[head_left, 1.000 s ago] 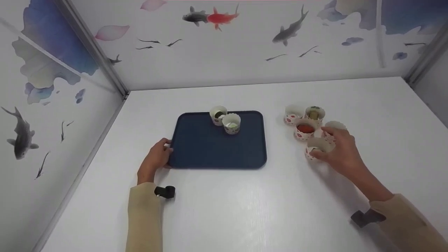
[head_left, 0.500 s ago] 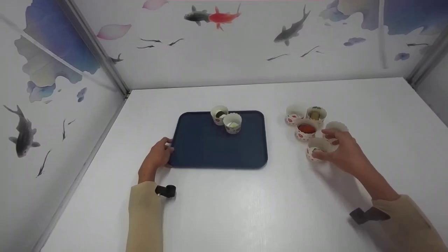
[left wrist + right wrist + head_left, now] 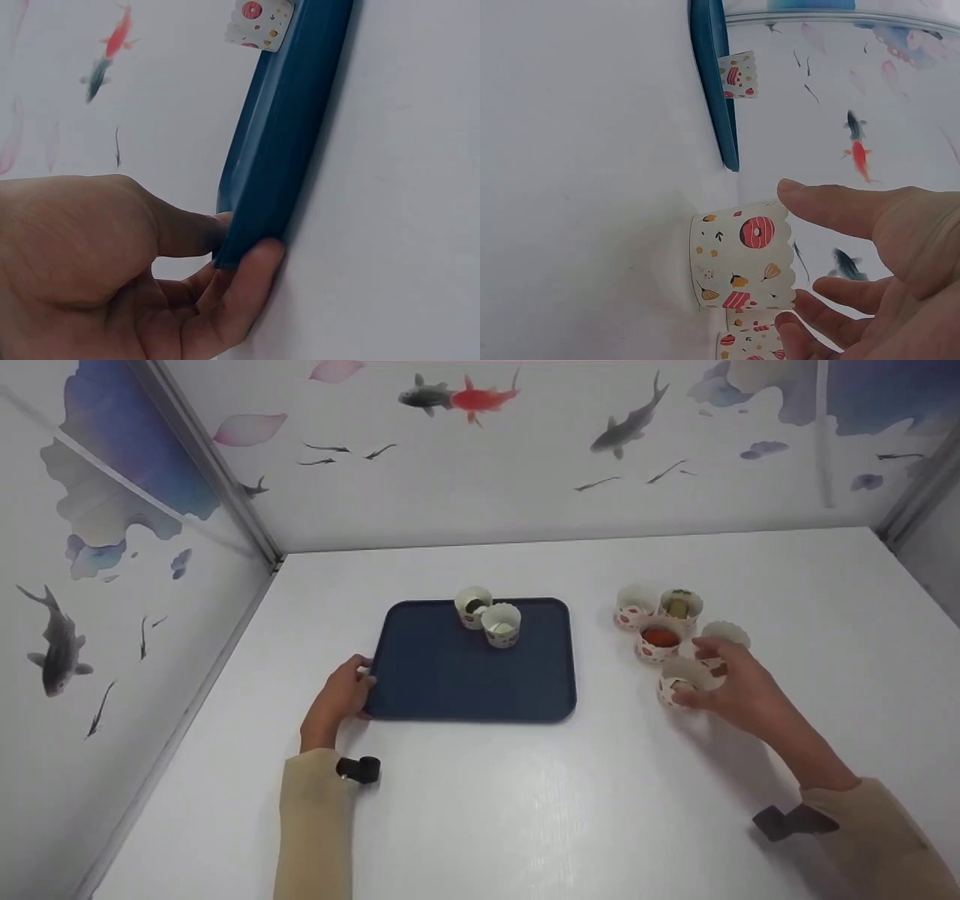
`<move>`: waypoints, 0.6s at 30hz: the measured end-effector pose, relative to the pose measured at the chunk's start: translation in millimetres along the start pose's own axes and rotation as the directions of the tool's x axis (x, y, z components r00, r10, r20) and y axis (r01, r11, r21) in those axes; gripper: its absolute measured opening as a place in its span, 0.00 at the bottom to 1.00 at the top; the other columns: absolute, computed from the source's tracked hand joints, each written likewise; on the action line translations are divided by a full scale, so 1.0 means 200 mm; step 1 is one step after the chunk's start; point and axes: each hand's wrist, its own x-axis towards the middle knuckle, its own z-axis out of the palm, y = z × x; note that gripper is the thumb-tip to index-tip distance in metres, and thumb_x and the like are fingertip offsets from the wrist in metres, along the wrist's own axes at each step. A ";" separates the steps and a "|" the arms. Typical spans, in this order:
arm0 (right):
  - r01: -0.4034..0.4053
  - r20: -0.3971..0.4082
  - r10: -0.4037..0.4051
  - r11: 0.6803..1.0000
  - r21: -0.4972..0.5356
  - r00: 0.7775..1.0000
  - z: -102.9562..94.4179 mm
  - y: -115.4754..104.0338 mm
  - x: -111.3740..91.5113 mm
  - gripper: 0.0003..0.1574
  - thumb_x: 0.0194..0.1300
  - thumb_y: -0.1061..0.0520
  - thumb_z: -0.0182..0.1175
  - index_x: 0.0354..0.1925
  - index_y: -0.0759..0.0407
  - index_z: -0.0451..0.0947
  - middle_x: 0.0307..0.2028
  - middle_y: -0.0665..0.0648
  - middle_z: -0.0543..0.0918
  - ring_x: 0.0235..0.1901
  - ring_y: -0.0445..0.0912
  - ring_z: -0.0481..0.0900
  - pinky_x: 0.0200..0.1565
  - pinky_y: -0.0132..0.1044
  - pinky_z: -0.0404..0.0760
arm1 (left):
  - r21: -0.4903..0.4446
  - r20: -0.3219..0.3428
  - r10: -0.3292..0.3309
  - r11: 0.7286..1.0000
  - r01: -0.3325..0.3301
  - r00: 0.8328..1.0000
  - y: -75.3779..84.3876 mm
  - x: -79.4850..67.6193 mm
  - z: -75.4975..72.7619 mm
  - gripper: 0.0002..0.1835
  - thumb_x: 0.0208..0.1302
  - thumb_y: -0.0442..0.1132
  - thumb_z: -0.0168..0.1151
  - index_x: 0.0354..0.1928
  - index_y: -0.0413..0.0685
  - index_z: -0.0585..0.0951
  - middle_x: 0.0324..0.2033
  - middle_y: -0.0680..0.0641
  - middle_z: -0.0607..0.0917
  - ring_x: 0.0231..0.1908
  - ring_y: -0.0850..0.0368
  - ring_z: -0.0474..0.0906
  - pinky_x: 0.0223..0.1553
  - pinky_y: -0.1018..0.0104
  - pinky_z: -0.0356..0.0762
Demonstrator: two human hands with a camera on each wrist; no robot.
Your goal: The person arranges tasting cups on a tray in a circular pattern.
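Note:
My left hand [image 3: 345,690] holds the left edge of a dark blue tray [image 3: 472,682]; the left wrist view shows the thumb over the rim and fingers underneath. Two patterned paper baking cups with scalloped rims stand at the tray's back: one cup [image 3: 466,619] has something dark and white inside, the other cup [image 3: 501,639] something pale. My right hand [image 3: 739,682] is spread over the nearest paper cup [image 3: 742,259] of a group at the right. Its thumb is right at that cup's rim, with the fingers loosely bent on the other side. The cup stands upright on the table.
Around the right hand stand a cup [image 3: 649,651] with red contents, a cup [image 3: 684,619] with a brownish-green piece, a back-left cup [image 3: 628,617], and another cup [image 3: 731,631] partly behind the fingers. A white table [image 3: 480,810] meets fish-printed walls [image 3: 525,495].
The head view has shifted slightly, so everything sits a little further right. The right thumb has spread slightly at the near cup's rim. The left hand's hold on the tray is unchanged.

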 end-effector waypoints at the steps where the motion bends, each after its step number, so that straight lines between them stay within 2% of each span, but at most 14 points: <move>1: 0.003 0.000 -0.003 1.000 -0.006 1.000 0.00 0.00 0.00 0.58 0.60 0.49 0.72 0.75 0.66 0.51 0.68 0.73 0.65 0.64 0.68 0.65 0.56 0.60 0.79 | 0.003 0.002 -0.004 1.000 0.004 1.000 0.00 0.00 0.00 0.22 0.80 0.35 0.41 0.72 0.39 0.62 0.64 0.29 0.73 0.58 0.36 0.78 0.40 0.61 0.88; 8: -0.013 -0.002 0.013 1.000 -0.008 1.000 0.01 0.02 0.01 0.61 0.58 0.49 0.74 0.75 0.69 0.49 0.67 0.73 0.64 0.62 0.67 0.66 0.53 0.56 0.79 | 0.002 0.017 -0.018 1.000 0.018 1.000 -0.01 0.02 0.00 0.23 0.80 0.36 0.40 0.72 0.40 0.61 0.65 0.30 0.72 0.58 0.37 0.78 0.40 0.62 0.88; 14: -0.063 0.036 0.063 0.998 0.008 0.997 0.02 0.03 0.02 0.64 0.58 0.49 0.74 0.76 0.69 0.46 0.70 0.75 0.60 0.63 0.68 0.64 0.57 0.60 0.77 | -0.004 0.015 -0.019 1.000 0.019 1.000 0.00 0.01 0.00 0.22 0.80 0.35 0.40 0.72 0.40 0.61 0.64 0.29 0.72 0.59 0.35 0.78 0.39 0.62 0.88; 18: -0.079 0.035 0.079 0.997 0.006 0.996 0.02 0.03 0.01 0.62 0.60 0.50 0.72 0.76 0.69 0.46 0.71 0.75 0.60 0.64 0.69 0.64 0.58 0.61 0.77 | -0.001 0.013 -0.007 1.000 0.007 1.000 0.00 0.01 0.00 0.22 0.80 0.35 0.40 0.72 0.39 0.61 0.64 0.29 0.73 0.59 0.35 0.78 0.40 0.61 0.88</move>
